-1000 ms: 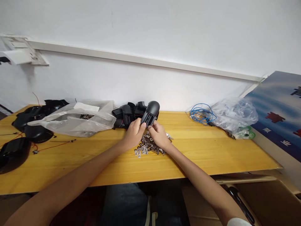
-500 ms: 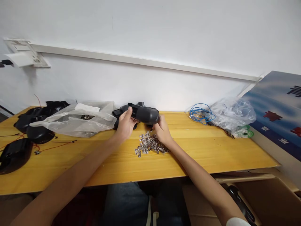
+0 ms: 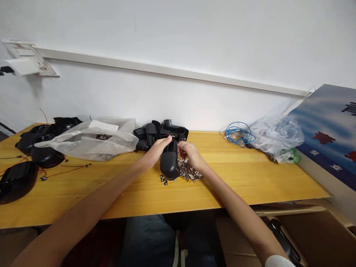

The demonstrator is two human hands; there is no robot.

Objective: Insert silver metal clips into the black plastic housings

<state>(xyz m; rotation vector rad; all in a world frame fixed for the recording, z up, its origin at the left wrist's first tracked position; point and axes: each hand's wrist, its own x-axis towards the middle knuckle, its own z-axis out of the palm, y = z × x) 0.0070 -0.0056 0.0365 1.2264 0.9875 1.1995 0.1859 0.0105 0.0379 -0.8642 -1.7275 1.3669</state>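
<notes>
Above the middle of the yellow wooden table (image 3: 236,174), a black housing (image 3: 169,163) is supported between the left hand (image 3: 158,150) and the right hand (image 3: 193,154). Most of the left fingers are hidden behind the housing; the thumb shows at its far end, and the hand is clamped on it. The right fingertips are curled in at the opposite side, partly obscured; whether they pinch anything cannot be told. The housing covers part of a heap of small metal pieces (image 3: 191,172), too fine to distinguish singly. At far left, another black shell (image 3: 19,181) is cut off by the edge of the view. The held housing's long axis runs roughly from the wall (image 3: 178,98) toward the wearer, its rounded end pointing at the near table edge. It is elongated and dark, with a smooth domed end and, nearer the hands, a recessed section whose interior detail is unclear.
</notes>
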